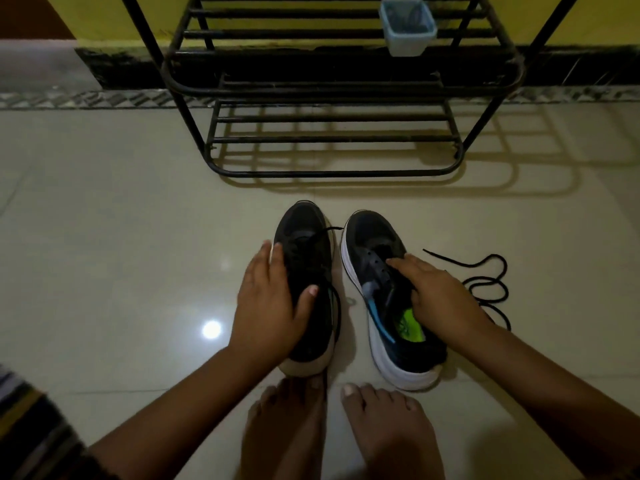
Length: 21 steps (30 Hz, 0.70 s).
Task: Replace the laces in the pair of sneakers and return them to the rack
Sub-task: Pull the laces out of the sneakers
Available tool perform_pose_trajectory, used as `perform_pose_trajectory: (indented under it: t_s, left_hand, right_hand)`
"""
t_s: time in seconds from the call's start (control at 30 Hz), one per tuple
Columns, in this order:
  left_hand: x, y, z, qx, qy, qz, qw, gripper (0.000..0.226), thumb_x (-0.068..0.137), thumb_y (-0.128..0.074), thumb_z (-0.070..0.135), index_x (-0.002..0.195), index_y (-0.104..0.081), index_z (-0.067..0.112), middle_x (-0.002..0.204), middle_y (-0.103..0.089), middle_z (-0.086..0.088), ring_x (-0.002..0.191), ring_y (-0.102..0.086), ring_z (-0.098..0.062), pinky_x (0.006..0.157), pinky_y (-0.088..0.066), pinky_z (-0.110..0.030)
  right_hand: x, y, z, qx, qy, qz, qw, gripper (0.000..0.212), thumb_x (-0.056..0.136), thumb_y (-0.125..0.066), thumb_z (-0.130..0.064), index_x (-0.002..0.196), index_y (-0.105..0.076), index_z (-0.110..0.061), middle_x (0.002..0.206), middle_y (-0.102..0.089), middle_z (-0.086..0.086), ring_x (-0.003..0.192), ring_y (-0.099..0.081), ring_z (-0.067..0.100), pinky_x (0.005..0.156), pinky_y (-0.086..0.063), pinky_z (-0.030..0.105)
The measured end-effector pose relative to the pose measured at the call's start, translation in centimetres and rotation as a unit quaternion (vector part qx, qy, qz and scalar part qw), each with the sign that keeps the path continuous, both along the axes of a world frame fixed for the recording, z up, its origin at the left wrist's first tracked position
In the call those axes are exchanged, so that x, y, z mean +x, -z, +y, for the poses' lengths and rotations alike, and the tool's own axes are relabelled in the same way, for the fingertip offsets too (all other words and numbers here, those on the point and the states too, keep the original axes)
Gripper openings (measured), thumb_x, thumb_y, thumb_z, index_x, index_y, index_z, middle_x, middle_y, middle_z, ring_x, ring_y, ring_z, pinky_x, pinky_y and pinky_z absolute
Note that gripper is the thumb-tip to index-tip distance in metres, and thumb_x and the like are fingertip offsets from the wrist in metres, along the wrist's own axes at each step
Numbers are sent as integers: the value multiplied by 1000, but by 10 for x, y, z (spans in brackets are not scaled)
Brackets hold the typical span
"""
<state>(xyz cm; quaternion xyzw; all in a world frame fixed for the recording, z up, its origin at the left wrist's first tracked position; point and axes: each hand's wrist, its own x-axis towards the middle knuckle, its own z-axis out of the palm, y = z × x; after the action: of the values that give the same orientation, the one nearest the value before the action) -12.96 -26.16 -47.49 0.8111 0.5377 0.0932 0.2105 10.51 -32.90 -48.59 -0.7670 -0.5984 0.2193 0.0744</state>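
Two black sneakers with white soles stand side by side on the tiled floor, toes pointing at the rack. My left hand [268,303] grips the left sneaker [306,237] round its middle, thumb across the laced top. My right hand [438,296] holds the right sneaker [372,237] at its opening, fingers curled inside over the tongue. That shoe's eyelets are bare, and a green insole shows. A loose black lace [491,282] lies coiled on the floor just right of it. The black metal shoe rack [332,173] stands in front.
A pale blue plastic tub [407,27] sits on an upper rack shelf. My bare feet [346,420] are just behind the sneakers. Striped cloth [31,427] shows at the bottom left. A yellow wall with a dark skirting runs behind the rack.
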Motion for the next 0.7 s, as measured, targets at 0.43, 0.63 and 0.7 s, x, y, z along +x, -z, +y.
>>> perform_pose_trajectory:
  t_s: [0.43, 0.63, 0.7]
  left_hand:
    - [5, 8, -13, -52, 1, -15, 999, 54, 95, -40, 44, 140, -34, 14, 140, -40, -5, 125, -39, -23, 98, -38, -29]
    - [9, 5, 3, -30, 24, 34, 999, 33, 96, -41, 44, 108, -54, 16, 101, -56, -3, 90, -53, -18, 69, -43, -27]
    - [11, 5, 3, -27, 36, 25, 999, 31, 97, -40, 41, 106, -56, 16, 99, -58, -3, 86, -53, -17, 66, -39, -25]
  right_hand:
    - [13, -12, 13, -29, -3, -87, 996, 58, 88, -49, -9, 143, -35, -24, 142, -41, 12, 117, -50, 34, 90, -46, 40]
    - [-38, -37, -1, 218, -156, -136, 954, 26, 82, -50, -19, 103, -65, -15, 92, -60, 7, 79, -56, 27, 64, -49, 37]
    - [-59, -32, -6, 184, -227, -153, 944, 25, 79, -58, -25, 102, -67, -19, 87, -60, 5, 75, -57, 24, 58, -48, 32]
